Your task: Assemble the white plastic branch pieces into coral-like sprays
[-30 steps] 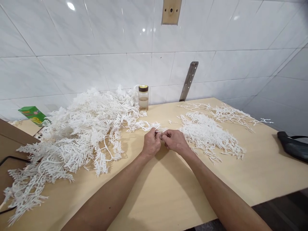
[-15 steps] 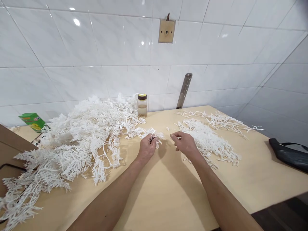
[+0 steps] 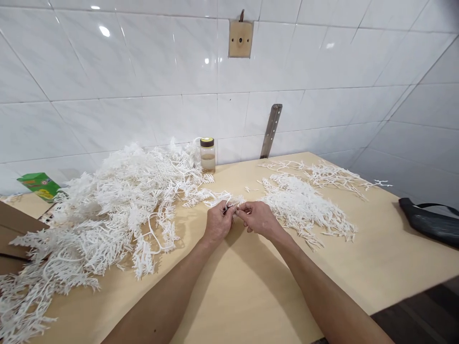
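My left hand (image 3: pixel 218 222) is closed on a white plastic foliage sprig (image 3: pixel 224 196), whose tips stick out past the thumb. A small dark thing shows between its fingers, too little of it to name. My right hand (image 3: pixel 257 217) meets it from the right, thumb and forefinger pinched at the sprig's end; what lies between those fingertips is mostly covered. To the left spreads a large heap of white plastic foliage (image 3: pixel 118 205). Just right of my hands lies a pile of small white sprigs (image 3: pixel 304 205), with bare white stems (image 3: pixel 337 177) behind it.
Against the tiled wall stand a jar with a dark lid (image 3: pixel 207 156) and a leaning metal strip with holes (image 3: pixel 271 131). A green box (image 3: pixel 39 186) and cardboard (image 3: pixel 17 234) are at the left. A black bag (image 3: pixel 430 222) rests at the table's right edge (image 3: pixel 412 299).
My right hand has moved left from beside the pile of small sprigs to my left hand, and its fingertips now pinch at the sprig. The view has shifted slightly.
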Demonstrator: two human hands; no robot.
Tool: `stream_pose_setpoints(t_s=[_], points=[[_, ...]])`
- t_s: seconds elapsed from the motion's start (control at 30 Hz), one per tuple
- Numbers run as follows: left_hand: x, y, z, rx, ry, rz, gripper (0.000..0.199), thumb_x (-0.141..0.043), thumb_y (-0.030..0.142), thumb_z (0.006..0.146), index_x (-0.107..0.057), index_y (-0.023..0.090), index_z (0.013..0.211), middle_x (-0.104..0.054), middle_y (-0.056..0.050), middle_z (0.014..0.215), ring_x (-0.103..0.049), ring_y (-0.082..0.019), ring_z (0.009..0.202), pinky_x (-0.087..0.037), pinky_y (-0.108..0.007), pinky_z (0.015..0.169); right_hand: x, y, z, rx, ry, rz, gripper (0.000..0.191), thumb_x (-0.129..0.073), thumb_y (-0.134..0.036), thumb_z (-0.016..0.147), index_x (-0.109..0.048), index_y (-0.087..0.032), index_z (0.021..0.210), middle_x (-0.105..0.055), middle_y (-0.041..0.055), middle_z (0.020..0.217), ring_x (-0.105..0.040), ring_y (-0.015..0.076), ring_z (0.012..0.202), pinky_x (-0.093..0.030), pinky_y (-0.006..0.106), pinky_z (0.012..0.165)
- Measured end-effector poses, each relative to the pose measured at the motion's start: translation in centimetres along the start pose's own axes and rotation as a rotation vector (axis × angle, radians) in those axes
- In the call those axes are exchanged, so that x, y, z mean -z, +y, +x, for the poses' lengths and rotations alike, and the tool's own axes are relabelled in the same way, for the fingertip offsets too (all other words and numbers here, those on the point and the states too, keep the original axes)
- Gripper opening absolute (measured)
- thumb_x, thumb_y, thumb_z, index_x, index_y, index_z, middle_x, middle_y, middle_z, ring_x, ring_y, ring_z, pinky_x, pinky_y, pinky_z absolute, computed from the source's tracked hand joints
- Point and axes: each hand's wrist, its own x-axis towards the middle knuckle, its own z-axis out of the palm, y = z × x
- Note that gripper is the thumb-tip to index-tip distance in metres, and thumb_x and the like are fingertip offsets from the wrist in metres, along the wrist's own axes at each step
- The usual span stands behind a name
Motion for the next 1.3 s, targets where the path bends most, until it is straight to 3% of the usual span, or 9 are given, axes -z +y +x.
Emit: stream_pose_setpoints(t_s=[0.17, 0.3, 0.47, 0.57, 0.73, 0.8, 0.97, 1.13, 1.3], points=[[-0.3, -0.2, -0.1, 0.031, -0.014, -0.024, 0.023, -0.056, 0.036, 0.084, -0.054, 0.020, 0.068, -0.053, 0.004, 0.052, -0.051, -0.012, 0.050, -0.040, -0.024, 0.055, -0.7, -0.5, -0.3, 0.087, 0.131, -0.230, 0.018, -0.053, -0.023, 0.079, -0.069, -0.021, 0.072, -0.071, 0.0009, 0.067, -0.063, 0.0143, 0.057, -0.040, 0.022, 0.057], [-0.3, -0.1, -0.1, -0.069, 0.048, 0.125, 0.019, -0.054, 0.027, 0.083, -0.051, 0.020, 0.066, -0.052, 0.003, 0.056, -0.049, -0.013, 0.056, -0.038, -0.024, 0.059, -1.6, -0.5, 0.1, 0.118, 0.177, -0.336, 0.017, -0.054, -0.022, 0.077, -0.066, -0.021, 0.066, -0.071, 0.0027, 0.066, -0.063, 0.0164, 0.064, -0.038, 0.023, 0.058], [-0.1, 0.5, -0.1, -0.247, 0.116, 0.178, 0.016, -0.052, 0.026, 0.084, -0.050, 0.020, 0.069, -0.055, 0.000, 0.064, -0.051, -0.014, 0.063, -0.041, -0.026, 0.065, -1.0, 0.6, 0.9, -0.053, 0.151, -0.209, 0.017, -0.053, -0.020, 0.076, -0.063, -0.019, 0.063, -0.064, 0.0008, 0.054, -0.062, 0.0153, 0.054, -0.042, 0.023, 0.055], [0.0, 0.4, -0.1, -0.069, 0.058, 0.001, 0.018, -0.055, 0.033, 0.085, -0.053, 0.020, 0.072, -0.052, 0.003, 0.056, -0.051, -0.012, 0.052, -0.042, -0.023, 0.054, 0.7, 2.0, 1.2, -0.157, 0.208, -0.064, 0.013, -0.055, -0.025, 0.079, -0.065, -0.018, 0.074, -0.068, 0.0001, 0.062, -0.060, 0.0125, 0.045, -0.045, 0.022, 0.051], [0.0, -0.4, 0.3, 0.166, 0.044, -0.249, 0.022, -0.066, 0.036, 0.076, -0.059, 0.017, 0.068, -0.057, 0.002, 0.053, -0.052, -0.010, 0.046, -0.045, -0.021, 0.047, 2.9, 2.3, 0.9, -0.194, 0.470, -0.202, 0.014, -0.060, -0.023, 0.079, -0.065, -0.016, 0.090, -0.073, 0.0061, 0.091, -0.060, 0.0101, 0.044, -0.049, 0.025, 0.057], [-0.1, -0.6, 0.5, 0.180, 0.044, -0.287, 0.022, -0.069, 0.035, 0.073, -0.061, 0.016, 0.066, -0.060, 0.001, 0.055, -0.054, -0.010, 0.048, -0.047, -0.022, 0.049, 2.5, 1.6, 0.5, -0.185, 0.370, -0.133, 0.017, -0.059, -0.030, 0.082, -0.064, -0.016, 0.091, -0.072, 0.0062, 0.086, -0.062, 0.0111, 0.045, -0.048, 0.024, 0.052], [-0.2, -0.9, 0.8, 0.166, 0.063, -0.322, 0.024, -0.072, 0.035, 0.070, -0.061, 0.016, 0.061, -0.058, 0.002, 0.054, -0.052, -0.010, 0.048, -0.046, -0.023, 0.051, -0.3, 0.2, -0.1, -0.140, -0.096, 0.172, 0.037, -0.052, -0.051, 0.088, -0.066, -0.016, 0.084, -0.064, 0.0012, 0.063, -0.060, 0.0109, 0.040, -0.036, 0.018, 0.036], [-0.3, -1.0, 0.8, 0.203, 0.052, -0.350, 0.027, -0.073, 0.038, 0.070, -0.062, 0.016, 0.060, -0.058, 0.002, 0.054, -0.051, -0.010, 0.049, -0.043, -0.023, 0.050, -1.5, 0.3, 0.1, -0.112, -0.119, 0.264, 0.027, -0.057, -0.042, 0.085, -0.063, -0.016, 0.079, -0.060, -0.0017, 0.059, -0.059, 0.0089, 0.039, -0.034, 0.015, 0.035], [-0.2, -1.1, 0.8, 0.189, 0.043, -0.310, 0.030, -0.073, 0.042, 0.070, -0.060, 0.016, 0.062, -0.056, 0.003, 0.053, -0.047, -0.009, 0.045, -0.038, -0.022, 0.044, -1.1, -0.2, -0.2, -0.055, -0.059, 0.129, 0.017, -0.054, -0.028, 0.082, -0.063, -0.018, 0.072, -0.059, -0.0034, 0.056, -0.061, 0.0102, 0.041, -0.040, 0.016, 0.041]])
